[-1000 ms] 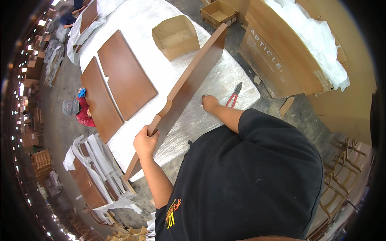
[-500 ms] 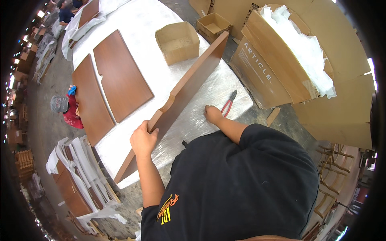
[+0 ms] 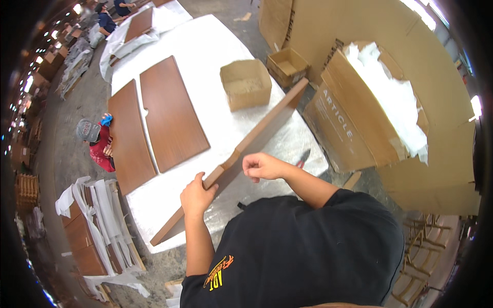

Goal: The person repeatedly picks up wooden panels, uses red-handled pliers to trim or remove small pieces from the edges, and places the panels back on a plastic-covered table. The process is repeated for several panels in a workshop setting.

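A brown wooden panel (image 3: 268, 121) stands on its long edge across the wrapped table, a shallow notch in its upper edge. My left hand (image 3: 197, 196) grips that upper edge just below the notch, thumb on the near face. On the near side of the panel my right hand (image 3: 263, 167) is raised with its fingers curled in. Whether anything small sits in those fingers is hidden. Red-handled pliers (image 3: 304, 156) lie on the table beyond my right wrist, partly covered by the forearm.
Two flat brown panels (image 3: 173, 110) lie on the white-covered table (image 3: 205, 38). A co-worker in red (image 3: 102, 149) with a blue cloth is at its left side. An open cardboard box (image 3: 246, 90) sits behind my panel. A large carton (image 3: 349, 123) stuffed with white wrapping stands right.
My right hand has risen off the table near the pliers and moved left toward the panel's near face. My left hand keeps its grip on the panel. The whole view has shifted slightly.
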`<state>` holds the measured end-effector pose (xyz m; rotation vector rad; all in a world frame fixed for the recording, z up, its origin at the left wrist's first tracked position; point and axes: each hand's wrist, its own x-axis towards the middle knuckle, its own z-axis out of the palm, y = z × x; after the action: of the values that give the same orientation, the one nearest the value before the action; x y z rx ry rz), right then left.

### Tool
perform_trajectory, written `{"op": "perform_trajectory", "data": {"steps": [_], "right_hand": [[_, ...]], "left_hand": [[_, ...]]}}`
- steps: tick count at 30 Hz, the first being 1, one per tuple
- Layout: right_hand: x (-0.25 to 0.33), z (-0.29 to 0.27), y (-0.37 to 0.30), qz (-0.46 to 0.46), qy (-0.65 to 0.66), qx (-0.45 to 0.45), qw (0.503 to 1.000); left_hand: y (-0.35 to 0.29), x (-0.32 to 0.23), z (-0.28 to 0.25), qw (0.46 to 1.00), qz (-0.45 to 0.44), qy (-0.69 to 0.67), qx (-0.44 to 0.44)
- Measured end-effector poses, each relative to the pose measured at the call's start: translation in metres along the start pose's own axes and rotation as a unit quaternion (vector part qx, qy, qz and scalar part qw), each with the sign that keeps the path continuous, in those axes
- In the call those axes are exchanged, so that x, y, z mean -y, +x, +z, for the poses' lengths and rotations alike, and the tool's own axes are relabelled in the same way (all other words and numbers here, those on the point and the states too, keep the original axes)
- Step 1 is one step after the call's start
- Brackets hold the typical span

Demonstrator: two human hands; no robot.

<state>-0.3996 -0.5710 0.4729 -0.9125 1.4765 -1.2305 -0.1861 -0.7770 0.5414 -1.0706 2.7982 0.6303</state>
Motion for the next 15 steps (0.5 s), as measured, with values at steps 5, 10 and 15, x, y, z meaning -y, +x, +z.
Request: {"op": "perform_trajectory", "data": {"steps": [5, 10, 15], "right_hand": [[0.136, -0.080, 0.048, -0.194, -0.037, -0.226, 0.954], [0.149, -0.176, 0.158, -0.085, -0.409, -0.401, 0.815], [0.109, -0.227, 0.171, -0.033, -0.381, -0.476, 0.792]], "left_hand": [[0.000, 0.001, -0.004, 1.000, 0.004, 0.005, 0.009], [-0.003, 0.000, -0.008, 1.000, 0.013, 0.003, -0.014], [-0.007, -0.002, -0.008, 1.000, 0.010, -0.012, -0.025]]}}
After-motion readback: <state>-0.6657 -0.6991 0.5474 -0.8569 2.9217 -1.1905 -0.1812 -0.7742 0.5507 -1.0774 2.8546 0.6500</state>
